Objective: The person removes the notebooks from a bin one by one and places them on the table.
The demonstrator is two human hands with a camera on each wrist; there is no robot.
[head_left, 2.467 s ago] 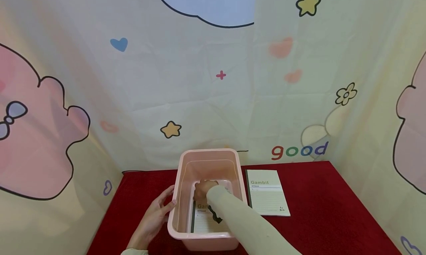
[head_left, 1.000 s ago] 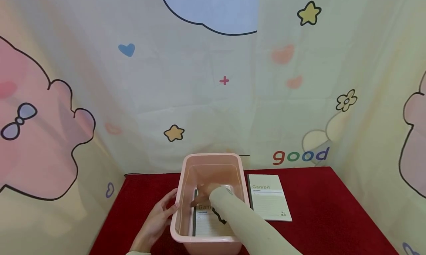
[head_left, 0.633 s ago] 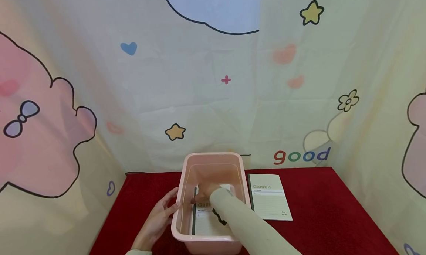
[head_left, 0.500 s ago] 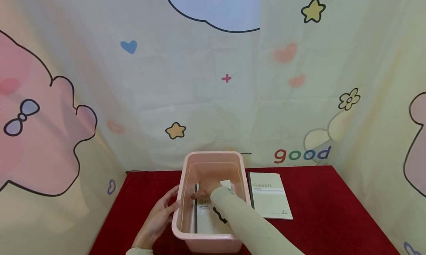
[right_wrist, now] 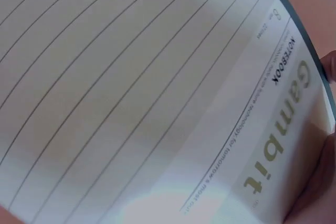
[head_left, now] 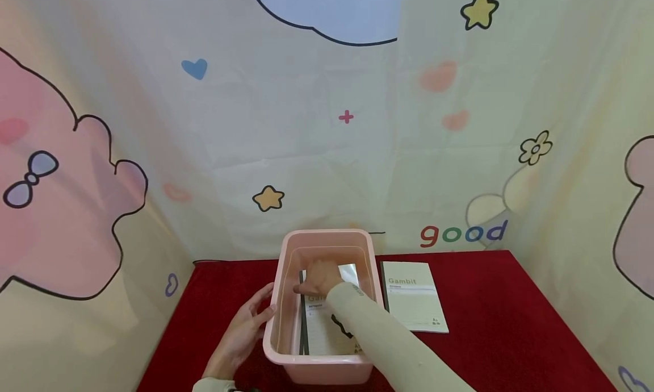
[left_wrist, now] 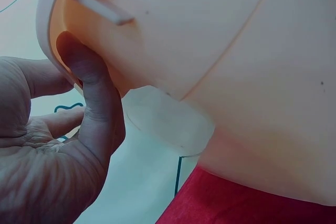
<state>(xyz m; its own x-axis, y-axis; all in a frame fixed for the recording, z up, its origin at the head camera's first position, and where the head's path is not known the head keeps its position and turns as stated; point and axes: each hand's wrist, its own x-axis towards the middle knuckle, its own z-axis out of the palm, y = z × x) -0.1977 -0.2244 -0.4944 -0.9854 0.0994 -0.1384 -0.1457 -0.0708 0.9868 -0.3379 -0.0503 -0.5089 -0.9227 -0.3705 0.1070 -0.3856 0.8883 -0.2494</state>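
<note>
A pale pink plastic bin (head_left: 327,372) stands on the red cloth. My left hand (head_left: 240,332) holds its left rim, with the thumb tucked under the lip in the left wrist view. My right hand (head_left: 322,278) is inside the bin and grips the top end of a white "Gambit" notebook (head_left: 329,332) with a dark spine. In the right wrist view the notebook (right_wrist: 157,87) bows, and the fingertips show only at the right edge. Beside its spine in the head view, a second dark edge shows underneath; what it belongs to is mostly hidden.
Another Gambit notebook (head_left: 414,295) lies flat on the red cloth (head_left: 490,329), just right of the bin. A pale curtain (head_left: 286,136) with cartoon prints hangs behind and at both sides. The right sleeve (head_left: 388,346) crosses over the bin's near right corner.
My right hand has risen inside the bin, bringing up the gripped notebook, whose top right corner and second dark edge now show. My left hand has stayed at the rim.
</note>
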